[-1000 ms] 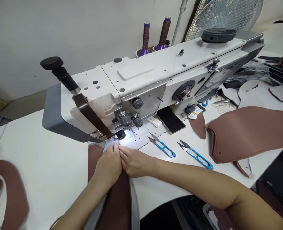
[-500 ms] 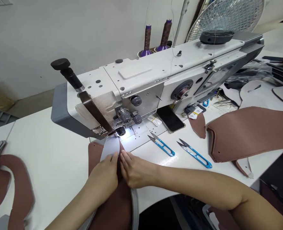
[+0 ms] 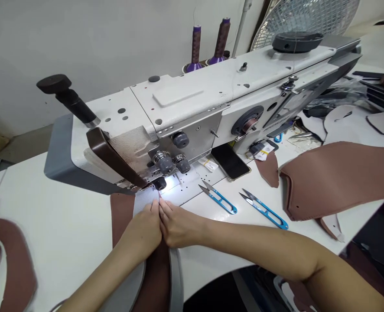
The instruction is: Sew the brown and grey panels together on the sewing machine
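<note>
Hands side by side, the left hand (image 3: 144,225) and right hand (image 3: 179,225) press flat with fingers closed on the brown leather piece (image 3: 156,277), pinching its edges together just before the needle of the sewing machine (image 3: 192,112). Seam-feeding looks underway on the surface (image 3: 65,225); next calls for steady, even guiding forward, I judge.

The needle is hidden behind the glare of the lamp under the sewing machine (image 3: 192,112). The brown workpiece (image 3: 156,277) is cut off by the near edge and partly covered by the left hand (image 3: 143,229) and right hand (image 3: 179,225). At the far left, a brown piece (image 3: 13,260) is blurred and cropped. The fan (image 3: 309,17) is cut off at the top.
</note>
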### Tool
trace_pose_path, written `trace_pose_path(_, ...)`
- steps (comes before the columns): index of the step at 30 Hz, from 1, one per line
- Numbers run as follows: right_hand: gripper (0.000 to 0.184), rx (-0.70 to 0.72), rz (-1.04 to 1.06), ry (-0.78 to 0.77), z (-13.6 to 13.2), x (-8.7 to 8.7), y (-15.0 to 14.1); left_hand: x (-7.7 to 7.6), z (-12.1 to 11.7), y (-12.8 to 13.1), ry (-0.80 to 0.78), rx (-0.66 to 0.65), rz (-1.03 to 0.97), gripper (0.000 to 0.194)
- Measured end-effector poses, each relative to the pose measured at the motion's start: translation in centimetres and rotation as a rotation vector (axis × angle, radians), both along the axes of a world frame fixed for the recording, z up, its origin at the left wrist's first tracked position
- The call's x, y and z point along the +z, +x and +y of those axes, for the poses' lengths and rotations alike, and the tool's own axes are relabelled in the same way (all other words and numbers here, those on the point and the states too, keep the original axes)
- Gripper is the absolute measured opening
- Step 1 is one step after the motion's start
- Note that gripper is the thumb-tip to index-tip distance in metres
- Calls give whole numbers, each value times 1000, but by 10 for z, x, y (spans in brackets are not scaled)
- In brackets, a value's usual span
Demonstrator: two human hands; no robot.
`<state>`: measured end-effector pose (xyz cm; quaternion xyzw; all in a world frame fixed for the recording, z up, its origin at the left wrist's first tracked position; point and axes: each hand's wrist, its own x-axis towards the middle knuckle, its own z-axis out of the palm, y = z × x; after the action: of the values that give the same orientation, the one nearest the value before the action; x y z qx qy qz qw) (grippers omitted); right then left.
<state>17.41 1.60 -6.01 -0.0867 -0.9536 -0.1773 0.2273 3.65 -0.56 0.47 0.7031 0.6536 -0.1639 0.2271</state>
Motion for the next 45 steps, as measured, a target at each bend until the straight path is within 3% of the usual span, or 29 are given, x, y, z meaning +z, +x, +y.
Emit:
trace_pose_path(7,31,4,-6,5,-20,-4,7,-6,-10,-4,22,24,-54,62)
trace_pose_path(15,30,-15,45,23,-15,-6,2,-9,2,-3,80,27,-56,60)
trace_pose_path(23,24,42,58,-13,-13,-3,0,-3,-4,1,-7,72,-66,61)
trace_pose_path(45,24,71,34,-22,-8,0,3,-7,-5,0,39,95,-98,61)
